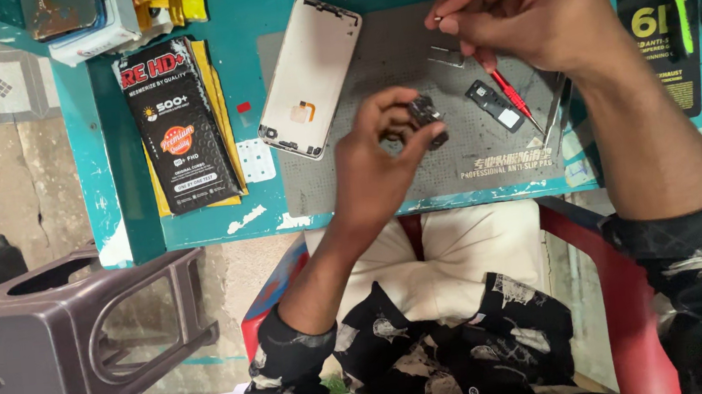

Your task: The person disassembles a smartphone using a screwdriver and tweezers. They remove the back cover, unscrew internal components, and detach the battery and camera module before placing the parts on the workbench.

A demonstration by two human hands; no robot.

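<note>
While the opened phone shell (311, 75) lies stripped on the grey mat (384, 176), my left hand (381, 155) pinches a small black module (428, 119) just above it. My right hand (522, 5) pinches something tiny, seemingly a screw; loose parts suggest I'm mid-job.

1. Your left hand (382, 163) pinches a small dark camera module (428, 116) between its fingers (425, 139), just above the grey mat (385, 186).
2. Your right hand (522, 5) is closed on a red-handled screwdriver (512, 95) — its tip points down at the mat, beside a small black part (494, 105).
3. A phone back shell (310, 76) lies inside-up, overlapping the mat's left edge.
4. Left of it, a black retail box (178, 124) rests on the teal bench (113, 161) — yellow packets beneath it.
5. A brown plastic stool (53, 341) lies on its side on the floor.
</note>
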